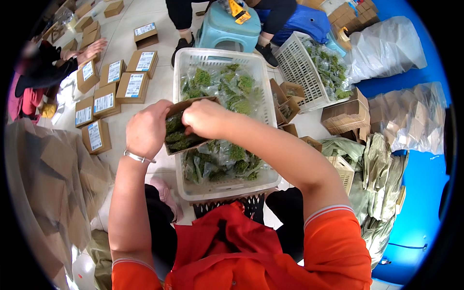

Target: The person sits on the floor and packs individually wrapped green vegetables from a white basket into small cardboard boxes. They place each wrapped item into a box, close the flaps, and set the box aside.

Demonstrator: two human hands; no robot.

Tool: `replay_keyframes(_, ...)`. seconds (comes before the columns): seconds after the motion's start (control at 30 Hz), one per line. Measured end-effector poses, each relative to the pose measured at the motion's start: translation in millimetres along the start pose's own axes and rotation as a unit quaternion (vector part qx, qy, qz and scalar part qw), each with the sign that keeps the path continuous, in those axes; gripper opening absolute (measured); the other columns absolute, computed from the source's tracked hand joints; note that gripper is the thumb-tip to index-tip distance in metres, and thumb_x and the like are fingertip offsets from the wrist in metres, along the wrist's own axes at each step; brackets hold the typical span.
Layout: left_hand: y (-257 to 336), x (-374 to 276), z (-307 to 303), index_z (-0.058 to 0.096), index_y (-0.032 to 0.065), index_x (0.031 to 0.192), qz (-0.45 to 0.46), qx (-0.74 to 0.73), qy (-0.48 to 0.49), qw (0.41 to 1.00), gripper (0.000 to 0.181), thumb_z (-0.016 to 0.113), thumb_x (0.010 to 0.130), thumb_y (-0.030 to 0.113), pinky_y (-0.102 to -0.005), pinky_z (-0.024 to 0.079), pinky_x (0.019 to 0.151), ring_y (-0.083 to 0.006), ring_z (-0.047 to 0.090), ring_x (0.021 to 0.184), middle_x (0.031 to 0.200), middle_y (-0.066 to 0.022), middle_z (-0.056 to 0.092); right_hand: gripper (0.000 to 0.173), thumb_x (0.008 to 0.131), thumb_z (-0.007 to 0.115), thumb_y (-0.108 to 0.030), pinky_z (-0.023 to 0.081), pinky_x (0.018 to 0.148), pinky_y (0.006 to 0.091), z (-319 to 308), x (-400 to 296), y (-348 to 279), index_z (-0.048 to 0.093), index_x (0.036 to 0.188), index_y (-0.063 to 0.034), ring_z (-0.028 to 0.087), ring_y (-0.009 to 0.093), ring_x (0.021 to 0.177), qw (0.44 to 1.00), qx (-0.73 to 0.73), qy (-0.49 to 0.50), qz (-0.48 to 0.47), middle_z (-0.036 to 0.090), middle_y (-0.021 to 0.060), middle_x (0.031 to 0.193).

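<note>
My left hand (145, 127) grips the left side of an open cardboard box (190, 145), held tilted above a white plastic crate (270, 105). Dark green leafy plants (175, 139) fill the part of the box that I can see. Inside its opening is my right hand (206, 116), knuckles up and fingers curled down among the plants. Its fingertips are hidden, so whether they pinch anything does not show. Below and around the box, the crate holds several clear plastic bags of green plants (237, 152).
Closed cartons with printed labels (131, 87) stand on the tiled floor at left, near another person's hand (92, 49). Across from me, someone sits by a blue stool (230, 27). A second crate (302, 72) tilts at right, beside bundled flat cardboard (346, 112) and small open boxes (290, 92).
</note>
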State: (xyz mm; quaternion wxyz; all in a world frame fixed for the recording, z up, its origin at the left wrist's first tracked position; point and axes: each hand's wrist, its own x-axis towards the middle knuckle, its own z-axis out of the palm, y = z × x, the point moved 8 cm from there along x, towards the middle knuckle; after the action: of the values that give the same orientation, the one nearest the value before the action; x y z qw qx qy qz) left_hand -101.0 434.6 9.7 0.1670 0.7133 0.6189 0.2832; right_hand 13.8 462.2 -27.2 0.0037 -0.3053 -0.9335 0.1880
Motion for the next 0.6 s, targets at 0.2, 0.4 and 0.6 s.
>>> replay_keyframes(0.2,-8,0,-6,0.068,0.0097,0.104,-0.01,-0.009,0.016,1.0,0.015,0.058,0.095,0.013,-0.0435,0.052,0.069,-0.0392,0.066,0.081,0.087,-0.0177,0.069,0.03,0.078,0.076,-0.038,0.051,0.079,0.0416,-37,-46,-18,0.07,0.085,-0.0094,0.063,0.031,0.093,0.988,0.02,0.151,-0.031,0.066,0.0085,0.092)
replay_keyframes(0.4,-6,5,10,0.062,-0.0011,0.125,-0.107,-0.216,-0.048,0.969,0.032,0.061,0.101,0.021,-0.0276,0.051,0.083,-0.013,0.064,0.097,0.106,-0.0078,0.071,0.015,0.083,0.072,-0.024,0.051,0.076,0.0384,2,-70,-9,0.071,0.089,-0.0105,0.06,0.025,0.09,0.987,-0.01,0.149,-0.056,0.06,0.0043,0.085)
replay_keyframes(0.6,-37,12,-14,0.061,-0.0001,0.127,-0.094,-0.219,0.089,0.967,0.036,0.061,0.101,0.024,-0.0271,0.051,0.086,-0.014,0.065,0.097,0.108,-0.0098,0.07,0.014,0.085,0.072,-0.019,0.055,0.068,0.0409,-61,-137,54,0.068,0.085,-0.0058,0.067,0.03,0.079,0.945,0.056,0.316,0.067,0.068,0.0109,0.087)
